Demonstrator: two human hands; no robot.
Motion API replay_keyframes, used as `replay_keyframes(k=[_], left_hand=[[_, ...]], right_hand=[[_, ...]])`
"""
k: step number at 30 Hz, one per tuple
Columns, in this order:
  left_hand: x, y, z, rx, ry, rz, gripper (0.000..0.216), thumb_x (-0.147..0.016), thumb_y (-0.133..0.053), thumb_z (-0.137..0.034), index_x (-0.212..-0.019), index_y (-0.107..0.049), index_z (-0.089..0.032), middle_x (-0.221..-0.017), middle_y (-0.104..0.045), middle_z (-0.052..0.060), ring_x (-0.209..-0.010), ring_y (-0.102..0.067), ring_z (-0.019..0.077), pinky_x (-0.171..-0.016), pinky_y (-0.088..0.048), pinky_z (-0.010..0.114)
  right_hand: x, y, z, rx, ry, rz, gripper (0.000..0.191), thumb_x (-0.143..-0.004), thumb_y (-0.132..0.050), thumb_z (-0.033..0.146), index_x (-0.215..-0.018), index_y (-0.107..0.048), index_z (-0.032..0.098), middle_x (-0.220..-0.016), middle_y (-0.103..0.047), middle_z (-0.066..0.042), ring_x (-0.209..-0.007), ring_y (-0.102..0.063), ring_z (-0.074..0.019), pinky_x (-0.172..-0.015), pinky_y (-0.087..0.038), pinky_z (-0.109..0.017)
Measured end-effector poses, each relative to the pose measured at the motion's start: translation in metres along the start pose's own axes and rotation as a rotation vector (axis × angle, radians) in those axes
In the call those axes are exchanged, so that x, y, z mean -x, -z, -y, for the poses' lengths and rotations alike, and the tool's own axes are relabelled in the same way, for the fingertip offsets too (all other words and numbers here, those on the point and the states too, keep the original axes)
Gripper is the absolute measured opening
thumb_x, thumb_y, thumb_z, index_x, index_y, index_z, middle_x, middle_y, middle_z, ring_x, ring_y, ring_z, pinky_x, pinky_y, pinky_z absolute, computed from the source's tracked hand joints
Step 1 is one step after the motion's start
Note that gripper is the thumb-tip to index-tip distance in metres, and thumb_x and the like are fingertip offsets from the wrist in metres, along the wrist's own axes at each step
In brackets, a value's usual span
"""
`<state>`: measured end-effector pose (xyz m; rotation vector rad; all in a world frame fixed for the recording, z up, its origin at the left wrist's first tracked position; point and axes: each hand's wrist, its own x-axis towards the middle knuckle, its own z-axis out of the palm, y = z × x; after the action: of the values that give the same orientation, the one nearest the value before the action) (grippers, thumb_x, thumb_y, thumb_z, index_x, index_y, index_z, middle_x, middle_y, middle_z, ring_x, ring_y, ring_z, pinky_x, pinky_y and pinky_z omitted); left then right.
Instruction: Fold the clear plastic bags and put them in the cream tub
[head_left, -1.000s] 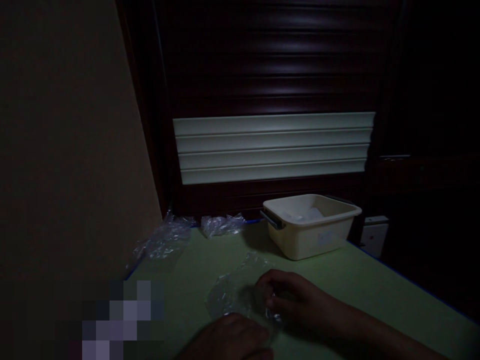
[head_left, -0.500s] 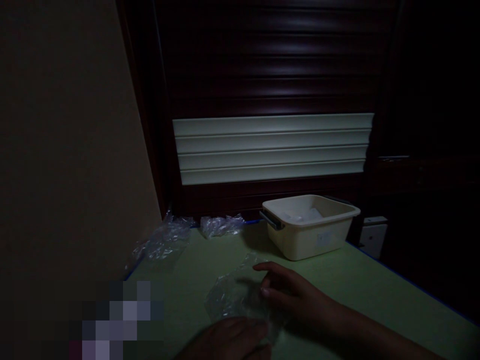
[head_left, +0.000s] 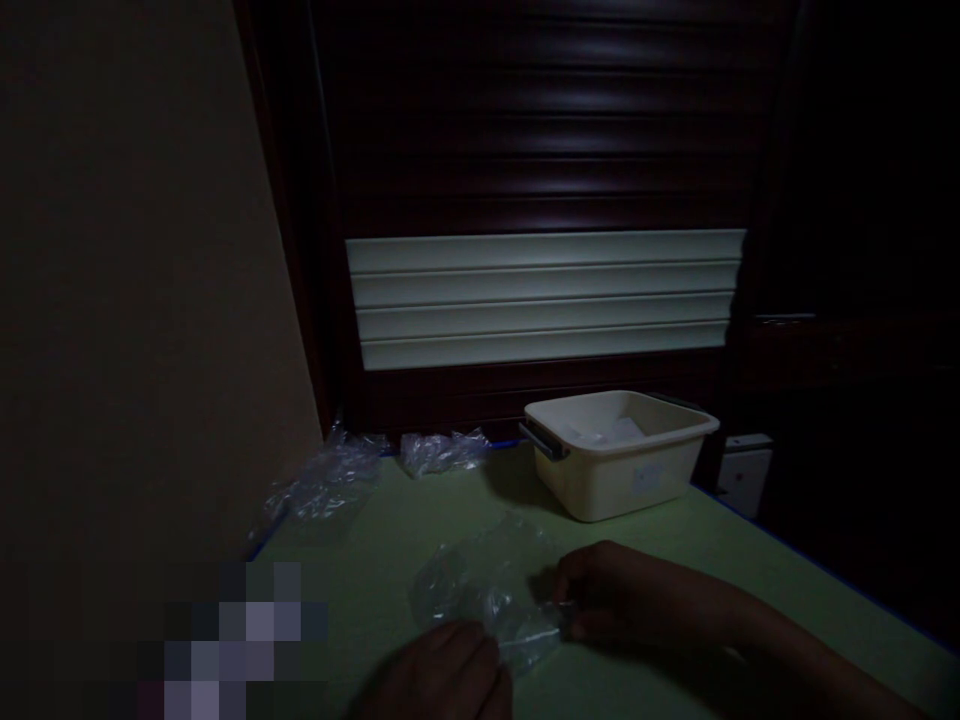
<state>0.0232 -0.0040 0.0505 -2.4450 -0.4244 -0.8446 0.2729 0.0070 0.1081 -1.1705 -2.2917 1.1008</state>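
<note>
A crumpled clear plastic bag (head_left: 487, 585) lies on the green tabletop (head_left: 390, 560) in front of me. My right hand (head_left: 622, 590) is at its right edge, thumb and fingers closed on the plastic. At the near left edge of the bag, my left hand (head_left: 442, 670) rests low with its fingers curled together on the film. The left fingertips are partly hidden and the light is dim. Beyond my hands stands a cream plastic bin (head_left: 622, 480) with dark handles and some clear or whitish plastic inside.
Crumpled clear plastic (head_left: 337, 475) lies along the table's left edge by the wall. A smaller wad of plastic (head_left: 442, 452) sits at the back edge. A dark slatted panel (head_left: 547, 180) with a pale section rises behind the table. Blurred blocks cover the lower left.
My right hand has moved right and closed from a pointing pose onto the bag's right edge. My left hand has shifted slightly left, fingers more curled. The bag's right side is pulled out more.
</note>
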Motion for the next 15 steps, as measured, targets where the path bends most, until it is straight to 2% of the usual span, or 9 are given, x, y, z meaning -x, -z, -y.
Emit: replay_keyframes(k=[3,6,9,11,15], left_hand=[[0.002,-0.002,0.001,-0.029,-0.039,0.029,0.024,-0.09,-0.044,-0.006,-0.075,-0.059,-0.015,-0.064,-0.063,0.001,-0.059,-0.06,0.0149,-0.059,-0.052,0.025],[0.0,-0.001,0.001,-0.047,-0.049,0.035,0.026,-0.092,-0.043,-0.008,-0.072,-0.057,-0.016,-0.061,-0.061,-0.001,-0.054,-0.055,0.0139,-0.052,-0.046,0.024],[-0.006,0.003,0.0,-0.063,-0.033,0.005,0.025,-0.094,-0.042,-0.009,-0.076,-0.058,-0.016,-0.068,-0.064,0.0,-0.057,-0.055,0.0142,-0.054,-0.044,0.026],[-0.01,0.006,0.0,-0.057,-0.073,0.015,0.022,-0.093,-0.043,-0.007,-0.082,-0.059,-0.015,-0.072,-0.065,0.0,-0.062,-0.057,0.0149,-0.057,-0.045,0.026],[-0.013,0.009,0.0,-0.008,-0.07,0.038,0.025,-0.095,-0.041,-0.007,-0.08,-0.059,-0.015,-0.068,-0.063,0.0,-0.065,-0.058,0.0152,-0.06,-0.046,0.027]], right_hand=[[0.0,-0.002,0.001,0.054,-0.015,-0.001,0.016,-0.076,-0.058,0.015,-0.09,-0.064,0.013,-0.077,-0.061,-0.001,-0.069,-0.053,-0.0138,-0.061,-0.04,-0.022],[0.001,-0.004,0.003,0.083,-0.028,-0.026,0.021,-0.076,-0.056,0.011,-0.095,-0.065,0.013,-0.078,-0.062,-0.001,-0.07,-0.052,-0.0136,-0.06,-0.04,-0.022],[0.002,-0.006,0.006,0.104,-0.047,-0.065,0.023,-0.075,-0.058,0.011,-0.097,-0.066,0.012,-0.082,-0.064,-0.004,-0.073,-0.054,-0.0152,-0.063,-0.041,-0.024],[0.002,-0.007,0.006,0.097,-0.044,-0.068,0.024,-0.074,-0.059,0.01,-0.097,-0.066,0.012,-0.082,-0.064,-0.004,-0.074,-0.055,-0.0156,-0.064,-0.041,-0.024],[0.002,-0.006,0.005,0.097,-0.061,-0.045,0.025,-0.072,-0.058,0.007,-0.095,-0.066,0.013,-0.08,-0.064,-0.002,-0.071,-0.054,-0.0143,-0.06,-0.04,-0.023]])
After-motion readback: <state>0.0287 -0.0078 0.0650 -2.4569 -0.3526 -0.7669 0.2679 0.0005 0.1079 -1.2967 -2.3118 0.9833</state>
